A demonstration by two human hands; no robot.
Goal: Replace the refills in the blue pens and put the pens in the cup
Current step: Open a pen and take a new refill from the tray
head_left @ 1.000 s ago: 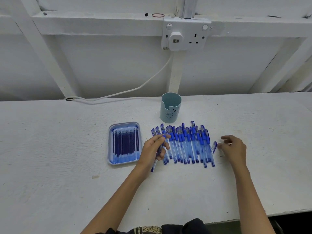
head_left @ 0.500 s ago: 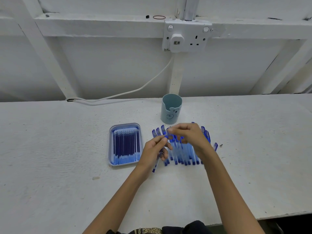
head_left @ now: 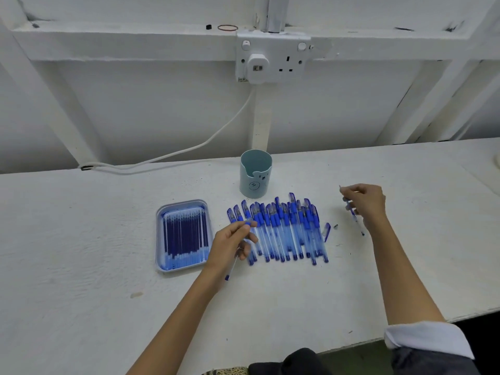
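Step in hand: refill swap on one pen, old refill out, new one not yet in.

- Left hand [head_left: 231,246]: fingers curled round an open pen barrel [head_left: 247,222], blue grip end up towards the row, other end sticking out below the palm. It hovers over the left end of the pen row.
- Right hand [head_left: 366,204]: fingertips pinch a thin refill [head_left: 358,226], held slanted above the counter [head_left: 81,239], well apart from the barrel and right of the row. Judged to be the used one.
- Pens [head_left: 284,234]: laid side by side on the counter, just in front of the cup [head_left: 254,182]. No pens show at the cup's rim.
- Loose cap [head_left: 327,230] and a small dark piece [head_left: 336,226] lie just right of the row; probably this pen's parts.
- Fresh refills [head_left: 185,231]: packed in the blue tray [head_left: 159,239], left of the row, near the left hand.

Next move, as I read it: set the old refill down clear of the row, then reach across to the tray. That calls for picking a single refill out of a tight pack and feeding its end into the narrow barrel mouth. The left hand should hold the barrel steady. Tip piece and cap go on afterwards, then the pen goes into the cup.
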